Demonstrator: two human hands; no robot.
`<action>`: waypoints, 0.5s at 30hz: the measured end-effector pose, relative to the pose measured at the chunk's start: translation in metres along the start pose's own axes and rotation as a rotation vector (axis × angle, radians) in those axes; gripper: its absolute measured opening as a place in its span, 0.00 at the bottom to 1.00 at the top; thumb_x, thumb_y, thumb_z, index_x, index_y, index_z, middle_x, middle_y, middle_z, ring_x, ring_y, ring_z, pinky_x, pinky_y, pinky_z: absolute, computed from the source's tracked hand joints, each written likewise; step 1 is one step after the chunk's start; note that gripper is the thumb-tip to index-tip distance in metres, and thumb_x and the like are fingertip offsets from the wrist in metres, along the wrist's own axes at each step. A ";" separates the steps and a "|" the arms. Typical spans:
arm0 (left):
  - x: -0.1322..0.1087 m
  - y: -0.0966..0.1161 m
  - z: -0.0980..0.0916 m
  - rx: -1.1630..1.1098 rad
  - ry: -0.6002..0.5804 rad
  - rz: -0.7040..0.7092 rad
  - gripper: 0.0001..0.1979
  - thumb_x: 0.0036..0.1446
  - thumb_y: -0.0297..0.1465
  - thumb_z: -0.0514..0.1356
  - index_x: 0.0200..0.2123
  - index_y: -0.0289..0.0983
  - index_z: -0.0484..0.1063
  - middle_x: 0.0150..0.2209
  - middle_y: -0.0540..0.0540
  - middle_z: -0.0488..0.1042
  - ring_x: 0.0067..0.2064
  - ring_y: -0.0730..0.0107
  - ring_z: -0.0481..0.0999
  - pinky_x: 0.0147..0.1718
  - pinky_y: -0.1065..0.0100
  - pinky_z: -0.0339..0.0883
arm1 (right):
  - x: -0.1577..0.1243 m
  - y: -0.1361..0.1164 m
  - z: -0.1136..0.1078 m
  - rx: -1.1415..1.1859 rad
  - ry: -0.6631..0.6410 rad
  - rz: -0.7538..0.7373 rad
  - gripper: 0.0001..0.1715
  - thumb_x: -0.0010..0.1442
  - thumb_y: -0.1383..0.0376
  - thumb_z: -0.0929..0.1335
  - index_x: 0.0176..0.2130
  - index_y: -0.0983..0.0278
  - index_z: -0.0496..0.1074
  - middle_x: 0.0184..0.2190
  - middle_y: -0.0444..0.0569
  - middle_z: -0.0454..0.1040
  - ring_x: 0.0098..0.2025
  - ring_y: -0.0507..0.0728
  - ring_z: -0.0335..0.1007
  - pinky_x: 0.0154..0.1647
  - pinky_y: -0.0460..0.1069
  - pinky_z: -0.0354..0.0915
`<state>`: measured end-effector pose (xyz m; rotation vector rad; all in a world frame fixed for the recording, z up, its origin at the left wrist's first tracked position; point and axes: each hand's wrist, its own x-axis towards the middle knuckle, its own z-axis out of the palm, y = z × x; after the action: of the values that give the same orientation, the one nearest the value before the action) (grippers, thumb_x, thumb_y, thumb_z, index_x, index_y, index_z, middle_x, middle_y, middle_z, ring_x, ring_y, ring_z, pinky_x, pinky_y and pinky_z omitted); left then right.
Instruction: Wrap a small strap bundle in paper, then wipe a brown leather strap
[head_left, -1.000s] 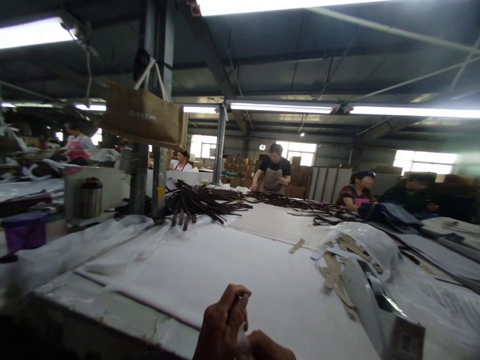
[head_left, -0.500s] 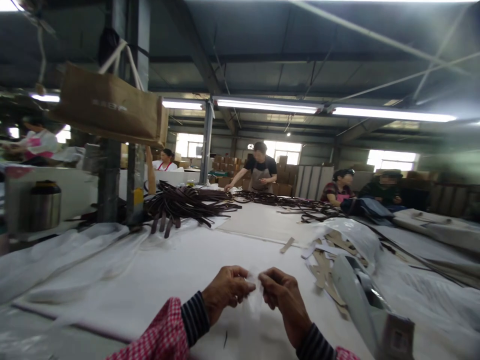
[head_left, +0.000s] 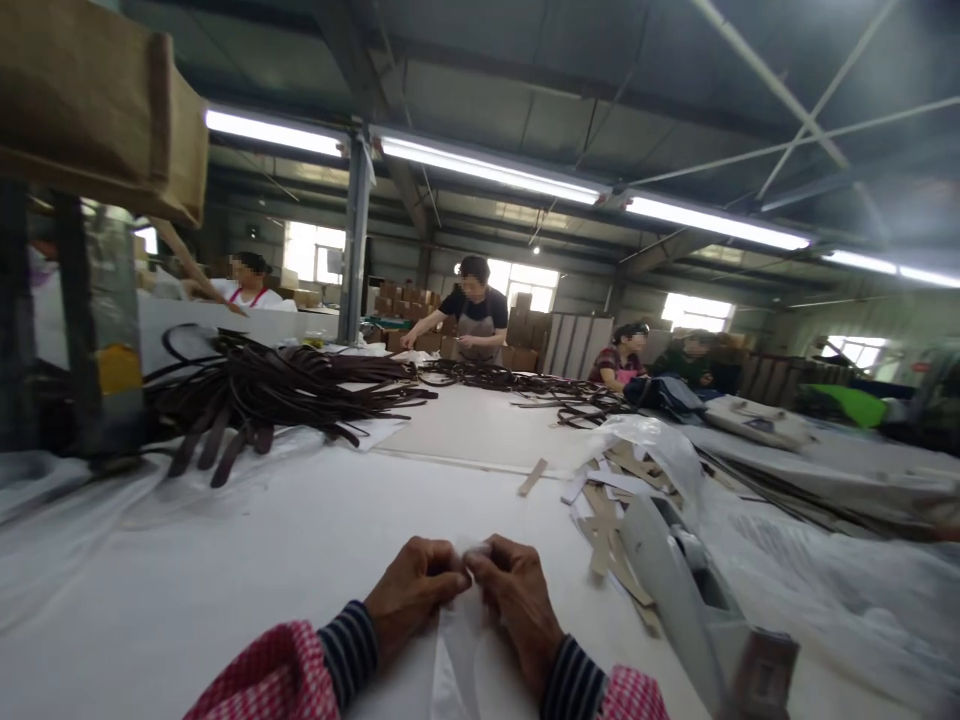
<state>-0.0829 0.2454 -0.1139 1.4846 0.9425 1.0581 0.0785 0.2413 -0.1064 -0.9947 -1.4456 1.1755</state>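
The person's left hand (head_left: 416, 592) and right hand (head_left: 519, 605) nearly meet at the fingertips, each pinching thumb against fingers on the upper end of a translucent white plastic piece (head_left: 456, 655), which hangs between them above the white tabletop (head_left: 300, 540). To their right stands a grey tape dispenser (head_left: 694, 600) beside scattered tan strips (head_left: 600, 530), while a heap of dark brown straps (head_left: 277, 385) lies farther off at left.
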 end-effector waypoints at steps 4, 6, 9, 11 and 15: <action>-0.005 0.001 0.001 0.040 0.010 -0.008 0.15 0.51 0.41 0.63 0.23 0.36 0.67 0.18 0.56 0.60 0.20 0.75 0.56 0.21 0.70 0.47 | 0.000 -0.001 0.001 -0.010 0.040 0.023 0.18 0.56 0.56 0.71 0.24 0.65 0.68 0.16 0.37 0.60 0.20 0.48 0.51 0.21 0.45 0.47; -0.006 0.000 0.002 0.060 0.020 -0.020 0.15 0.53 0.41 0.62 0.24 0.36 0.68 0.18 0.56 0.60 0.19 0.76 0.56 0.20 0.71 0.47 | 0.000 -0.001 0.002 -0.013 0.063 0.008 0.18 0.56 0.56 0.72 0.23 0.65 0.67 0.16 0.37 0.59 0.20 0.48 0.50 0.22 0.45 0.46; -0.005 -0.002 0.002 0.085 0.020 0.000 0.15 0.54 0.42 0.62 0.27 0.35 0.71 0.18 0.56 0.61 0.18 0.75 0.58 0.18 0.71 0.48 | 0.000 0.001 0.002 -0.012 0.079 -0.003 0.18 0.55 0.57 0.72 0.23 0.65 0.66 0.16 0.36 0.58 0.20 0.47 0.48 0.22 0.46 0.45; -0.004 -0.004 0.001 0.071 0.018 0.005 0.16 0.53 0.43 0.62 0.27 0.35 0.72 0.18 0.56 0.62 0.18 0.75 0.58 0.18 0.72 0.48 | 0.001 0.004 0.003 0.006 0.082 0.006 0.18 0.54 0.57 0.72 0.23 0.65 0.66 0.16 0.36 0.58 0.21 0.48 0.47 0.22 0.46 0.45; -0.001 -0.005 0.001 0.010 -0.023 0.014 0.16 0.47 0.41 0.68 0.24 0.35 0.69 0.19 0.54 0.65 0.20 0.76 0.60 0.21 0.72 0.53 | 0.004 0.010 0.002 0.021 0.105 -0.012 0.20 0.51 0.56 0.75 0.22 0.64 0.64 0.17 0.36 0.57 0.22 0.48 0.47 0.22 0.46 0.45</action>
<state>-0.0828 0.2451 -0.1189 1.5105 0.9231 1.0459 0.0758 0.2469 -0.1159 -1.0174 -1.3522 1.1109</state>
